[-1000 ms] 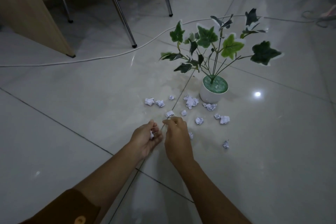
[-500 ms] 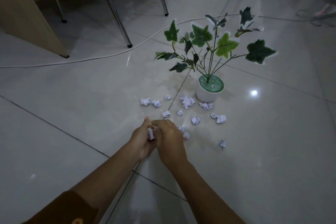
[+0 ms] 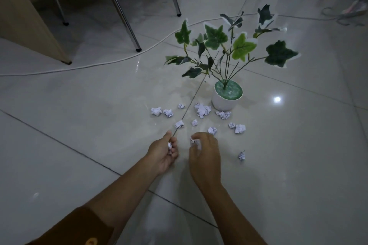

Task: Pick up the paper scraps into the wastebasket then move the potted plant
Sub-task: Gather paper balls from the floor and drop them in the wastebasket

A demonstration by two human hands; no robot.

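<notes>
Paper scraps: crumpled white scraps (image 3: 202,110) are lying scattered on the floor (image 3: 79,125), in front of the potted plant and to its near left, between the plant and the two hands.
Scrap nearest the pot: one crumpled piece (image 3: 224,114) is sitting just beside the base of the potted plant, on its near side.
Far-left scraps: a pair (image 3: 161,111) is lying well to the left of the potted plant, touching or nearly touching each other.
Lone scrap: one piece (image 3: 241,155) is lying apart from the rest, nearer than the potted plant and to the right of the right hand.
Left hand: the left hand (image 3: 163,152) is curling closed around a small white scrap (image 3: 169,146), nearer than the potted plant and to its left, low over the floor.
Right hand: the right hand (image 3: 205,155) is pinching another scrap (image 3: 195,142) at its fingertips, just beside the left hand but apart from it; one loose scrap (image 3: 212,130) is lying just beyond its knuckles, toward the plant.
Potted plant: the potted plant (image 3: 227,95) is standing upright on the floor in a white pot, its ivy-like leaves spreading wide above; both hands are well short of it.
Cable: a white cable (image 3: 99,64) is running across the floor behind the potted plant.
Chair legs: metal chair legs (image 3: 123,16) are standing beyond the cable, left of the plant.
Sleeve: a brown sleeve (image 3: 75,228) is covering the left upper arm.
</notes>
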